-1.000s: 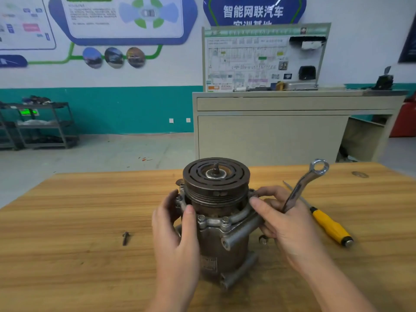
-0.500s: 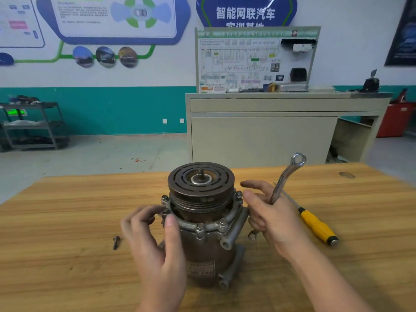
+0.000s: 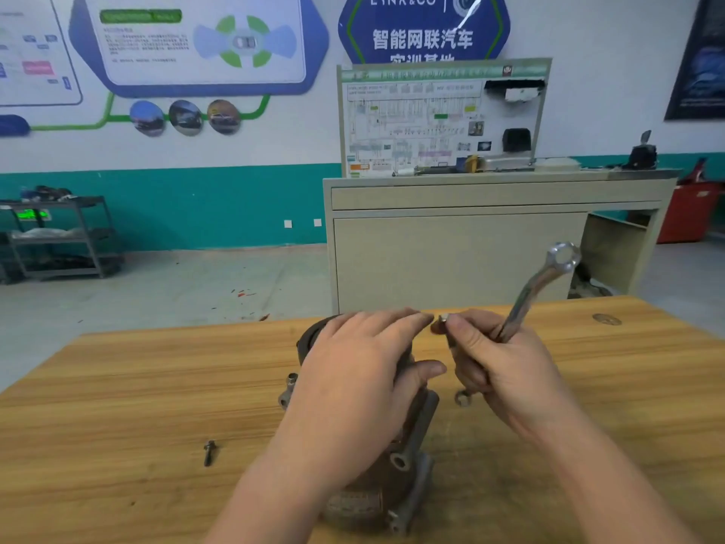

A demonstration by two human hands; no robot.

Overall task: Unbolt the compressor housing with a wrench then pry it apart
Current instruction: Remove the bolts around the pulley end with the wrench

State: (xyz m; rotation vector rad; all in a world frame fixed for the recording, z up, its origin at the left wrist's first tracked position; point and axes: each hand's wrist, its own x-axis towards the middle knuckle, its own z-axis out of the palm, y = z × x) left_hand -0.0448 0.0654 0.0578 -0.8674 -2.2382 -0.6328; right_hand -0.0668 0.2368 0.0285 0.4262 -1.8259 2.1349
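Observation:
The grey metal compressor [image 3: 408, 437] stands upright on the wooden table [image 3: 117, 386]. My left hand [image 3: 361, 371] lies over its pulley top, fingers spread across it and thumb on the right side, hiding most of the pulley. My right hand [image 3: 498, 367] grips a silver ring wrench [image 3: 541, 284], whose ring end points up and to the right. Its thumb and forefinger also pinch a small bolt [image 3: 445, 319] just beside my left fingertips. A loose bolt [image 3: 210, 452] lies on the table to the left.
A beige cabinet [image 3: 470, 249] with a wiring display board stands behind the table. A metal shelf cart [image 3: 59, 237] is at the far left by the teal wall. The yellow screwdriver is hidden behind my right hand.
My left hand rose from the compressor's side onto its pulley top. My right hand lifted with the wrench and now pinches a small bolt. The camera tilted down and closer.

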